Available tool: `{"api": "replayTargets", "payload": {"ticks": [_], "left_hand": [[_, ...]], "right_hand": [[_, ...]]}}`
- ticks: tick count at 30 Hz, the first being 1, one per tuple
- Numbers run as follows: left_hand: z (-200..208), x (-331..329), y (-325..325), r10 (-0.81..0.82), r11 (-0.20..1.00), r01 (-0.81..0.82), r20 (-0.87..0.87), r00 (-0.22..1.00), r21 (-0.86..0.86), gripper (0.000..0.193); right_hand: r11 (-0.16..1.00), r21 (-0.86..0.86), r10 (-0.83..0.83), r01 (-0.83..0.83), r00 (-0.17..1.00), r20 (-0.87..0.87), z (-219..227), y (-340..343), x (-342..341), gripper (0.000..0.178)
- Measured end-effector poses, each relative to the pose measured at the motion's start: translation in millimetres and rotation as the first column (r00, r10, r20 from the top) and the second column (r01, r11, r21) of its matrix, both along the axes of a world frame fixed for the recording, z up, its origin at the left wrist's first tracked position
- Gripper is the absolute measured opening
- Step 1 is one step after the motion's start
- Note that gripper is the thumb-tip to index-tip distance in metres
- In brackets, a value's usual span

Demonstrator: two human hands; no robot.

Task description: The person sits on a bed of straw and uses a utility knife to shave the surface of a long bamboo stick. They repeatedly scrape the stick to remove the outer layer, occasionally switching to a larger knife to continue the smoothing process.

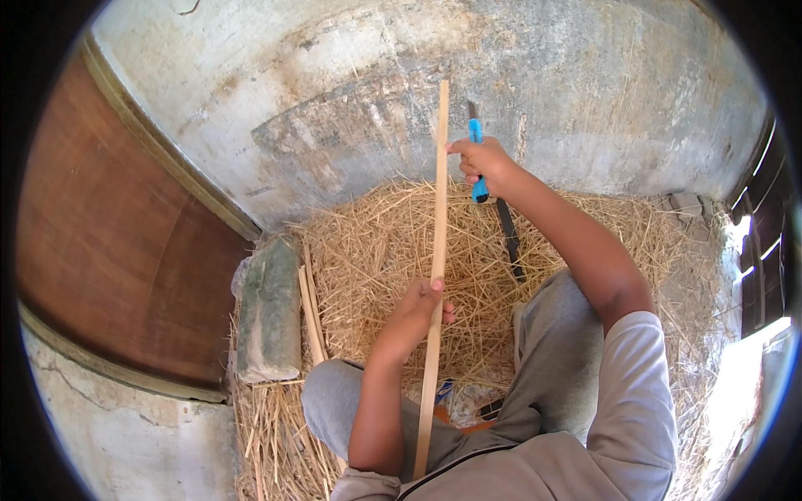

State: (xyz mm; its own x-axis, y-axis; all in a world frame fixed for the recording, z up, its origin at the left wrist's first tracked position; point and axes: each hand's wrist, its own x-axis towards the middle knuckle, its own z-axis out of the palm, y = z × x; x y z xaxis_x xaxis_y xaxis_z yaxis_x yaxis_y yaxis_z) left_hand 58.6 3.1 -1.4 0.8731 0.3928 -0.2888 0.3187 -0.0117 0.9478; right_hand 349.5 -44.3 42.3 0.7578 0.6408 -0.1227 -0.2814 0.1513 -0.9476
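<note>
A long, thin, pale wooden strip (439, 209) stands lengthwise before me, its lower end by my lap and its far end near the wall. My left hand (413, 313) is closed around its lower middle, with the thumb on top. In my right hand (483, 163) is a blue utility knife (475, 132), gripped by its handle. The blade is out and points away from me, just right of the strip. A fingertip of my right hand reaches to the strip's edge.
Straw (368, 234) covers the floor. A dark, long blade-like tool (508, 238) lies on it to the right. At the left are a greenish block-shaped bundle (269, 313) and more wooden strips (311, 309). A stained wall (351, 92) stands ahead, with a brown wooden panel (117, 242) far left.
</note>
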Motion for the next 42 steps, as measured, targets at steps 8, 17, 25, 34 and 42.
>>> {"api": "replayTargets", "payload": {"ticks": [8,17,25,34,42], "left_hand": [[-13,-2,-8,0.023,0.949,0.008,0.096,0.995,-0.314,0.034],[-9,4,6,0.381,0.801,-0.231,0.173,0.908,-0.552,0.026],[-4,-3,16,0.492,0.762,-0.305,0.206,0.846,-0.571,0.026],[0,-6,11,0.484,0.771,-0.308,0.2,0.852,-0.558,0.029],[0,-8,4,0.443,0.764,-0.261,0.184,0.878,-0.59,0.028]], "right_hand": [[0.99,-0.048,-0.109,0.13,0.945,0.307,-34,-13,43,0.031],[0.869,-0.46,0.434,0.184,0.167,0.885,-45,8,-71,0.028],[0.87,-0.454,0.47,0.193,-0.042,0.882,-43,21,-109,0.024],[0.884,-0.306,0.362,0.354,-0.103,0.927,-45,44,-97,0.032],[0.812,-0.327,0.373,0.483,0.002,0.928,-28,54,-76,0.036]]}}
